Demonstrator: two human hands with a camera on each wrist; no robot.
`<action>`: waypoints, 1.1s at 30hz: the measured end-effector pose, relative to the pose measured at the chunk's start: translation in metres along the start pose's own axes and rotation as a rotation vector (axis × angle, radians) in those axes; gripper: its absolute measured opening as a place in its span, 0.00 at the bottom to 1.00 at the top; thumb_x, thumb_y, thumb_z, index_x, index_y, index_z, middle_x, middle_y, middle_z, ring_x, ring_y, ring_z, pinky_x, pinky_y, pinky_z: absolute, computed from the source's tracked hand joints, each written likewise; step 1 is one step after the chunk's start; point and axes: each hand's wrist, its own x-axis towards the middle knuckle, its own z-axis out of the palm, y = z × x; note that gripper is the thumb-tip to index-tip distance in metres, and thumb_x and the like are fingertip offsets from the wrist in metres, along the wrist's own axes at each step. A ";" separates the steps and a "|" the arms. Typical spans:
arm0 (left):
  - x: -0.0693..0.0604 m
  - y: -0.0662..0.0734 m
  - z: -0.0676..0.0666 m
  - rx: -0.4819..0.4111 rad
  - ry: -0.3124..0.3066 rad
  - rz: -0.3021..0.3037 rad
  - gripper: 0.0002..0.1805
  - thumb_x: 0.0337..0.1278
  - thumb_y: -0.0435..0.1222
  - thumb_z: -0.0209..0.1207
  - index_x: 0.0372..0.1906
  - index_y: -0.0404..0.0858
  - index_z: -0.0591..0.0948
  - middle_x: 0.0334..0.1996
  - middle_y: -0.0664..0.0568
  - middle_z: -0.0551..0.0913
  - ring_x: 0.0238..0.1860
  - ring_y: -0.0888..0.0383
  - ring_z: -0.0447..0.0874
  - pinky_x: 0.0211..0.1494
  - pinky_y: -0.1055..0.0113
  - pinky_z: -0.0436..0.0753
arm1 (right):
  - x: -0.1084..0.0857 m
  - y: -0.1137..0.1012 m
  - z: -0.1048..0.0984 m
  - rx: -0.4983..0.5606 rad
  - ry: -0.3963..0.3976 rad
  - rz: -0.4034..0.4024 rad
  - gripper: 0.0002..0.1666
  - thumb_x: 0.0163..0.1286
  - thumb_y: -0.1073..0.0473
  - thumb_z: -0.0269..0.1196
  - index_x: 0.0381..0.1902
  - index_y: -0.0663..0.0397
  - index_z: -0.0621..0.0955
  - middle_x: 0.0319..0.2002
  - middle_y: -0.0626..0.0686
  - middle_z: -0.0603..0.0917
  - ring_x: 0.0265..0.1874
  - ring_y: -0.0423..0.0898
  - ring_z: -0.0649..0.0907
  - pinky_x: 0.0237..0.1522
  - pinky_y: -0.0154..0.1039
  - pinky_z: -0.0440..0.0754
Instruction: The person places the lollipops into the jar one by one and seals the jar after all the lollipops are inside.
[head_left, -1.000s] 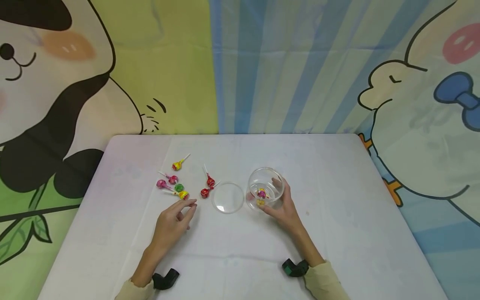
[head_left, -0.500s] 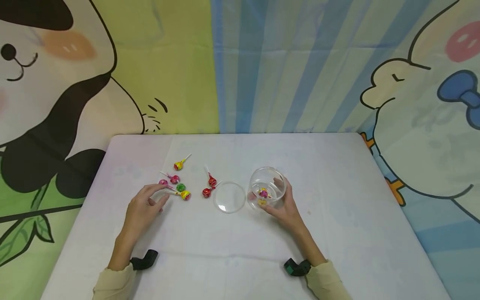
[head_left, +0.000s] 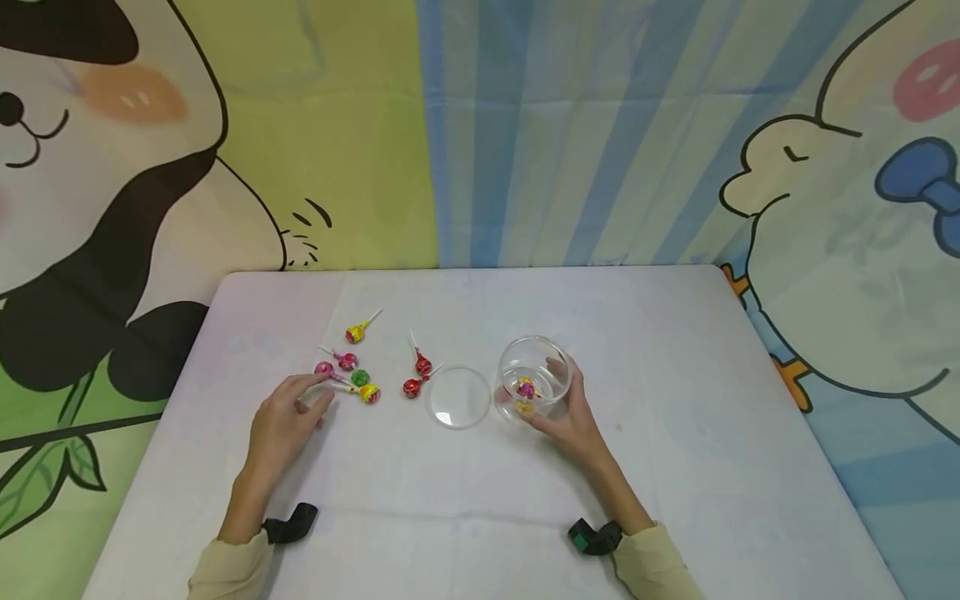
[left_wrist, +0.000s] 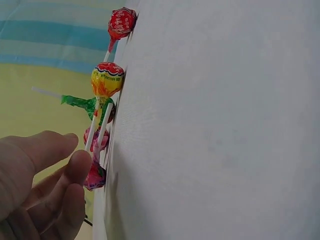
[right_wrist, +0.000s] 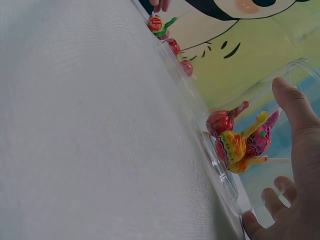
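Left fingers [left_wrist: 52, 147] shifted leftward; jar [head_left: 525, 360] holds lollipops [right_wrist: 232, 146].

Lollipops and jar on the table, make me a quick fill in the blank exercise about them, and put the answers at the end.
1. The hand gripping the clear jar is the person's ____ one.
2. In the head view, a clear round disc lies between the jar and two ____ lollipops.
3. Exactly one loose lollipop on the table has a ____ wrapper.
4. The lollipops nearest the left hand lie ____ the jar, not inside it.

Missing words: right; red; green; outside.
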 end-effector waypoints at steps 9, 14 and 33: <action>-0.001 0.003 -0.002 0.053 -0.104 -0.046 0.17 0.58 0.37 0.64 0.53 0.40 0.83 0.42 0.44 0.85 0.20 0.61 0.76 0.27 0.69 0.70 | 0.002 -0.002 0.000 0.024 -0.010 0.013 0.60 0.50 0.72 0.72 0.74 0.59 0.49 0.71 0.72 0.58 0.71 0.68 0.59 0.70 0.65 0.49; -0.001 0.003 -0.001 0.047 -0.147 -0.054 0.17 0.58 0.38 0.65 0.52 0.42 0.83 0.36 0.47 0.86 0.20 0.61 0.74 0.24 0.70 0.69 | 0.003 -0.003 -0.001 0.024 -0.010 -0.009 0.60 0.50 0.73 0.72 0.73 0.63 0.48 0.70 0.74 0.58 0.71 0.69 0.59 0.70 0.65 0.49; -0.007 0.019 0.004 -0.308 -0.095 0.016 0.12 0.56 0.43 0.67 0.42 0.42 0.88 0.37 0.47 0.90 0.27 0.60 0.85 0.29 0.76 0.81 | 0.000 0.000 -0.001 0.022 -0.007 0.016 0.60 0.50 0.70 0.72 0.74 0.57 0.49 0.71 0.71 0.59 0.71 0.67 0.59 0.70 0.66 0.49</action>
